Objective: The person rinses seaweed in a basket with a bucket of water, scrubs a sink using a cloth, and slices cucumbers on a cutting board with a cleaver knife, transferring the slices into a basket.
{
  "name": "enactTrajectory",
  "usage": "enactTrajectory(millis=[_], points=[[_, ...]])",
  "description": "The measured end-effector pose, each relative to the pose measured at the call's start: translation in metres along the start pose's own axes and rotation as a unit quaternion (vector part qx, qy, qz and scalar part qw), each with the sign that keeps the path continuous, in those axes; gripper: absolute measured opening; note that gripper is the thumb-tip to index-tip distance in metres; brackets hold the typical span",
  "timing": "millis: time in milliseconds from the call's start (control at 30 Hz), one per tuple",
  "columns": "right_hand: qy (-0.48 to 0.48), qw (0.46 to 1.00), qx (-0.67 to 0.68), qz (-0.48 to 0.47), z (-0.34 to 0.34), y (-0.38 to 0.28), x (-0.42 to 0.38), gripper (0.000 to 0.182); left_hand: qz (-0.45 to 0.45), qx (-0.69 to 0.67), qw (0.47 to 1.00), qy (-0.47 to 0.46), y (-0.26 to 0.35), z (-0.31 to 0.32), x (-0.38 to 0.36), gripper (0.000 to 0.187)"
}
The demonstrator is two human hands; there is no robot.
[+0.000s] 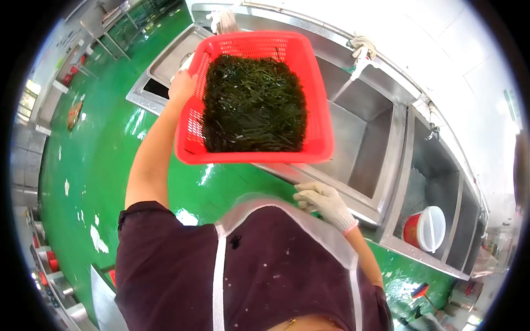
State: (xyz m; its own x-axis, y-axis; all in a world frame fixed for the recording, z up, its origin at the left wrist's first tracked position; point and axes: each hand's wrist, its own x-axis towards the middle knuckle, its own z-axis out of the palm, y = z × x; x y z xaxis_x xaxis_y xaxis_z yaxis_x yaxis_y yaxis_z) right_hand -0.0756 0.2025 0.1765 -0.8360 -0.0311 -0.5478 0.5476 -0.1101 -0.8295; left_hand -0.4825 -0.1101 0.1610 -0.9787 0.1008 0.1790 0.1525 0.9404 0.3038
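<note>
A red plastic basket [317, 110] with perforated walls is held up in front of me. Dark green strips that look like shredded seaweed [254, 105] fill much of it. My left hand [183, 84] grips the basket's left side near the far corner; its fingers are mostly hidden behind the rim. Below the basket's near right corner is my right hand [323, 203], in a pale work glove. It holds nothing, and its fingers reach loosely outward, apart from the basket and close to the sink's front edge.
A steel sink basin [353, 138] lies right of the basket, with a cloth-wrapped tap [361, 58] above it. Farther right, another basin holds a red and white bucket [425, 229]. Wet green floor [94, 182] spreads to the left. A small steel sink [179, 49] stands behind my left hand.
</note>
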Motion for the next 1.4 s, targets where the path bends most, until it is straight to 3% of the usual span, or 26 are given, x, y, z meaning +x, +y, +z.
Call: enactTrajectory(millis=[33,133,167,267,300,400,467,500,600,667,733,800,867,900,933,1000,1067,1100,1167,1267,1300,1400], points=[[-0.008,1.0,0.014,0.007,0.017,-0.005,0.009,0.04,-0.062,0.008,0.997,-0.046,-0.011,0.005,0.009,0.042],[-0.028,0.974,0.226,-0.011,0.067,-0.008,0.052,0.044,-0.02,-0.072,0.995,-0.072,-0.046,0.035,0.02,0.051],[-0.04,0.947,0.318,-0.006,0.081,-0.005,0.072,0.037,-0.017,-0.093,0.994,-0.062,-0.049,0.038,0.021,0.052],[0.08,0.889,0.451,0.011,0.126,-0.03,0.089,0.029,0.017,-0.133,0.99,-0.044,-0.052,0.045,0.006,0.049],[0.152,0.882,0.445,-0.012,0.138,-0.03,0.096,0.046,0.028,-0.127,0.99,-0.049,-0.05,0.042,0.0,0.047],[0.302,0.845,0.437,-0.061,0.135,-0.012,0.101,0.042,0.06,-0.197,0.978,-0.042,-0.049,0.044,-0.037,0.039],[0.354,0.848,0.363,-0.153,0.121,0.005,0.092,0.037,-0.011,-0.351,0.934,-0.068,-0.045,0.043,-0.082,0.036],[0.382,0.826,0.383,-0.154,0.13,-0.014,0.076,0.037,-0.046,-0.496,0.858,-0.125,-0.049,0.043,-0.102,0.047],[0.365,0.861,0.333,-0.118,0.104,0.008,0.04,0.046,-0.117,-0.537,0.833,-0.064,-0.045,0.002,-0.118,0.055],[0.362,0.871,0.31,-0.119,0.097,0.013,0.014,0.044,0.032,-0.399,0.913,0.077,-0.08,0.026,-0.058,0.06],[0.373,0.883,0.254,-0.133,0.085,0.022,-0.004,0.035,0.213,-0.15,0.955,0.145,-0.046,-0.018,-0.031,0.063],[0.388,0.874,0.242,-0.162,0.088,0.028,-0.01,0.035,0.313,-0.066,0.944,0.081,-0.021,-0.014,0.001,0.062],[0.441,0.845,0.239,-0.186,0.097,0.032,-0.021,0.036,0.356,-0.028,0.934,0.027,-0.014,0.033,0.054,0.057],[0.468,0.843,0.221,-0.15,0.1,0.041,-0.031,0.038,0.363,-0.026,0.929,-0.074,-0.006,0.054,0.085,0.055],[0.485,0.843,0.205,-0.11,0.105,0.047,-0.037,0.039,0.347,-0.192,0.867,-0.301,0.011,0.041,0.084,0.055],[0.581,0.807,0.099,-0.03,0.106,0.063,-0.015,0.047,0.236,-0.251,0.865,-0.365,0.028,0.051,0.092,0.043],[0.601,0.782,0.164,0.001,0.138,0.035,-0.025,0.043,0.244,-0.326,0.814,-0.414,0.02,0.087,0.122,0.037],[0.607,0.775,0.176,0.011,0.147,0.045,-0.024,0.051,0.239,-0.333,0.807,-0.425,0.025,0.087,0.123,0.035],[0.609,0.768,0.197,0.004,0.165,0.049,-0.027,0.048,0.221,-0.359,0.795,-0.436,0.034,0.082,0.12,0.033],[0.64,0.727,0.236,-0.078,0.192,0.073,-0.005,0.044,0.273,-0.369,0.784,-0.418,0.036,0.116,0.128,0.03],[0.644,0.711,0.265,-0.1,0.201,0.077,0.008,0.044,0.301,-0.414,0.75,-0.419,0.03,0.126,0.132,0.028],[0.691,0.655,0.283,-0.114,0.219,0.082,0.026,0.043,0.275,-0.414,0.736,-0.46,0.033,0.13,0.142,0.029]])
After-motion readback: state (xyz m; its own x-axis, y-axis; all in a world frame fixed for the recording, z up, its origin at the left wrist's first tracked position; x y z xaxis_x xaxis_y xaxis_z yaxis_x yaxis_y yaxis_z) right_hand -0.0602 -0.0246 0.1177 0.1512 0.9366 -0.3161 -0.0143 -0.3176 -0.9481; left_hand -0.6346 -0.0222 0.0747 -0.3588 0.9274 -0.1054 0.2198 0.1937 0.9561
